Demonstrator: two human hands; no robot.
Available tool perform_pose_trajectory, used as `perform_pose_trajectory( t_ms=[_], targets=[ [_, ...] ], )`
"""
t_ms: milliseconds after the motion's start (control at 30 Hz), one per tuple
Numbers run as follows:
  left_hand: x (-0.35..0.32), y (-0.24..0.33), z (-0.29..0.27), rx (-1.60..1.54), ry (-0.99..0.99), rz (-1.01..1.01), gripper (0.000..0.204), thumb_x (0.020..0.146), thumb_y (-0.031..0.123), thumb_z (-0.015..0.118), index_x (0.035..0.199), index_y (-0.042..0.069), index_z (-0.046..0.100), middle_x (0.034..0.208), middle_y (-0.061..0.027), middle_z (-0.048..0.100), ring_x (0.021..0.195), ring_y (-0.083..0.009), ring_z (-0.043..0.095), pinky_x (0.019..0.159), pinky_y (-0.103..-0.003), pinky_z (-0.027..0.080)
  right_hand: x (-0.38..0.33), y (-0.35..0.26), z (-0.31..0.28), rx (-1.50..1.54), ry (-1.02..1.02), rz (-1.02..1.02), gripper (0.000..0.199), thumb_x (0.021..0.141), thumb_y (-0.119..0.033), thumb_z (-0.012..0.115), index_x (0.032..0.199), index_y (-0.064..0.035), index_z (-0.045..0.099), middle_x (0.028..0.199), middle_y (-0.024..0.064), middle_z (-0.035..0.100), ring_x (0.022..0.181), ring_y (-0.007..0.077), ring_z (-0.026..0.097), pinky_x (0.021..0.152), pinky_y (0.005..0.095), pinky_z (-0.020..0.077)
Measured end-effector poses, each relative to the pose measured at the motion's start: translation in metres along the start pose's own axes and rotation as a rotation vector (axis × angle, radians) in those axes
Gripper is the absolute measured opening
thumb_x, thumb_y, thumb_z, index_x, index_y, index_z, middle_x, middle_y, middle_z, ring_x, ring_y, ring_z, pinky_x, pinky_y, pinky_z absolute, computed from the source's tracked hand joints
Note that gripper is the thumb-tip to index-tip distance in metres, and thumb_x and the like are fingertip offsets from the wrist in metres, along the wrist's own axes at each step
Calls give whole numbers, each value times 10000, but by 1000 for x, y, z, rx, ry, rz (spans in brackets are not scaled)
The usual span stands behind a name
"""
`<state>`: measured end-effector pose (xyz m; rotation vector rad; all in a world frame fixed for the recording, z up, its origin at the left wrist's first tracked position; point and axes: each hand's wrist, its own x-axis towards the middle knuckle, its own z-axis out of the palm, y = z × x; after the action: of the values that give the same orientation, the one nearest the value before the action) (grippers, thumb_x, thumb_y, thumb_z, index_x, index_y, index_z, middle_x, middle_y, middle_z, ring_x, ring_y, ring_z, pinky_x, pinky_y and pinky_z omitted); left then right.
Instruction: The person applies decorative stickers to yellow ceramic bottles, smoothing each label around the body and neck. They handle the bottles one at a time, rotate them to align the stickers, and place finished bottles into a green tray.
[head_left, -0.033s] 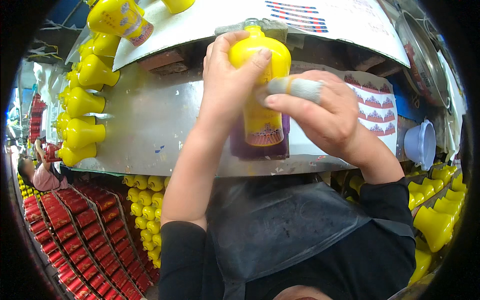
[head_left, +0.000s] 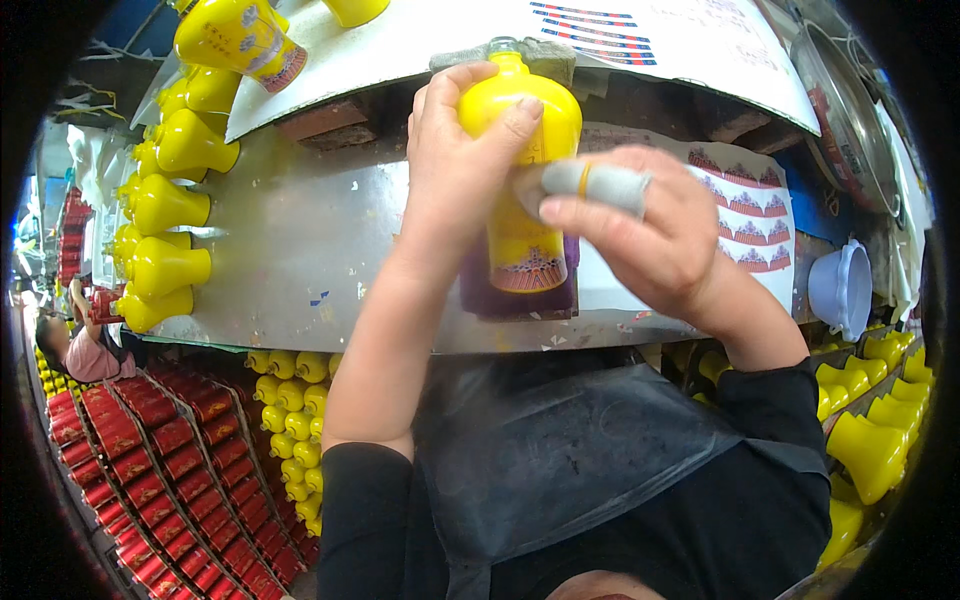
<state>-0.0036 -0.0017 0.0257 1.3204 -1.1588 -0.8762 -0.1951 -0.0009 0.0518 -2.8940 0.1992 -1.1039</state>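
A glossy yellow bottle (head_left: 525,240) with a patterned band near its base lies on a purple pad (head_left: 480,290) on a metal worktable (head_left: 300,250). My left hand (head_left: 455,170) wraps over the bottle's shoulder, with the thumb across its upper body. My right hand (head_left: 670,250) comes in from the right with its fingers curled. Its index finger (head_left: 590,185), covered by a grey sleeve, presses against the bottle's side next to my left thumb. The bottle's neck points away from me, under a white board.
A row of yellow bottles (head_left: 165,265) lines the table's left edge. A sheet of printed decals (head_left: 745,215) and a pale blue bowl (head_left: 840,285) lie to the right. Below are trays of yellow bottles (head_left: 290,420) and red boxes (head_left: 150,460). Another person (head_left: 75,350) sits far left.
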Motion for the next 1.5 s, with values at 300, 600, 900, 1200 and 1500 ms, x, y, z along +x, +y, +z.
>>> perform_pose_trajectory(
  t_ms=[300,600,900,1200,1500],
  targets=[
    [-7,-29,2,-190,42,63,625,1041,441,564,1444,-11,411,1366,-195,468,1250,-280,493,1101,-411,399,-29,-6,3,-134,215,477,306,803,25,820,1072,-94,734,986,109,756,846,260,746,739,339,604],
    [-39,-25,5,-15,-46,25,860,1075,486,486,1633,26,20,1542,-206,367,1402,-303,434,1175,-447,352,-58,-15,20,90,263,617,344,795,27,848,1083,-55,679,969,103,753,808,212,748,687,298,587],
    [-50,-23,1,-311,-150,-64,900,1094,461,471,1628,60,-132,1564,-203,339,1418,-290,417,1168,-396,365,-32,-9,11,-5,278,674,359,839,11,816,1152,-23,642,944,134,720,780,232,740,671,281,589],
    [-63,-23,4,-89,-171,-132,1184,906,231,756,1606,3,-171,1534,-267,387,1396,-376,464,1161,-427,388,2,18,-7,-49,199,449,254,860,-50,758,1104,-69,693,879,113,727,707,255,708,643,345,556],
    [-70,-2,15,548,-29,22,1130,878,264,772,1601,-69,-30,1537,-381,331,1380,-538,420,1162,-519,368,40,52,-15,-17,154,464,170,915,-152,718,1063,-72,734,921,128,755,758,272,738,699,337,579]
  ],
)
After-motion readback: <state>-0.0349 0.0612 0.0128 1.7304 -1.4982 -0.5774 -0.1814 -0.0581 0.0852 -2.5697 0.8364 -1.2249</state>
